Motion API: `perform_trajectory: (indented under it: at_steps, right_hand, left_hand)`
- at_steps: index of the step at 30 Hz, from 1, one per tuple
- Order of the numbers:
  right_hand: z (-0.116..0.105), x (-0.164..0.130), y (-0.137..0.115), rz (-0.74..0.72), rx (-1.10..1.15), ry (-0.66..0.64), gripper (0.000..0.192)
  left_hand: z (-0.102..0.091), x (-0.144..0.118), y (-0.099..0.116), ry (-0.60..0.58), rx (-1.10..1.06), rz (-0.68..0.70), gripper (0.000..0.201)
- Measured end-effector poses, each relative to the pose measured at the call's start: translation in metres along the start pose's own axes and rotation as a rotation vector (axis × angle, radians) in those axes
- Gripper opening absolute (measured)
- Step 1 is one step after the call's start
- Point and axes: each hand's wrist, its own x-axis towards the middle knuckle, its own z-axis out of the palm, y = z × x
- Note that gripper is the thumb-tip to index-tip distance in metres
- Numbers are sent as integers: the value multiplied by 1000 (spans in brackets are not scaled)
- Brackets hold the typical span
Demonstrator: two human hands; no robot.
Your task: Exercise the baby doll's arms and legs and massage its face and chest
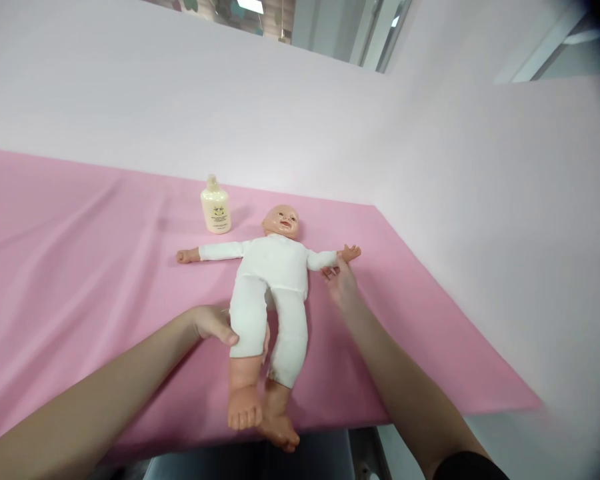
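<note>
A baby doll [276, 263] with a white cloth body lies on its back, its head toward the wall and its feet at the table's near edge. My left hand [217, 325] is wrapped under and around the doll's leg on the left, thumb on the outer side; most of its fingers are hidden behind the leg. On the right, my right hand [341, 280] has its thumb and fingers closed around the doll's outstretched arm near the wrist. The doll's other arm stretches out to the left, untouched.
A cream-coloured pump bottle [215, 208] stands beyond the doll's arm, left of its head. Pink cloth [90, 267] with wrinkles covers the table. White walls [230, 107] rise behind and to the right, with a window or mirror [325, 30] above.
</note>
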Motion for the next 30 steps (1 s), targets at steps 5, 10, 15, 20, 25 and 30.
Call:
perform_trajectory:
  at_steps: [5, 10, 15, 20, 25, 30]
  right_hand:
    - [15, -26, -4, -262, -159, -185, 57]
    - [23, -49, 2, -509, -508, -506, 39]
    - [18, -50, 6, -653, -805, -719, 34]
    - [20, -41, 4, -634, -682, -641, 34]
    - [22, -33, 5, -377, -366, -492, 45]
    - [19, -32, -3, -269, -236, -301, 51]
  left_hand:
    - [-9, 4, -19, 232, -275, 289, 63]
    - [-26, 6, -24, 422, -534, 378, 57]
    - [-34, 9, -26, 417, -530, 359, 61]
    - [-27, 7, -27, 260, -336, 306, 63]
    - [-8, 3, -12, 31, -136, 137, 61]
    - [0, 3, 0, -66, -47, 43, 63]
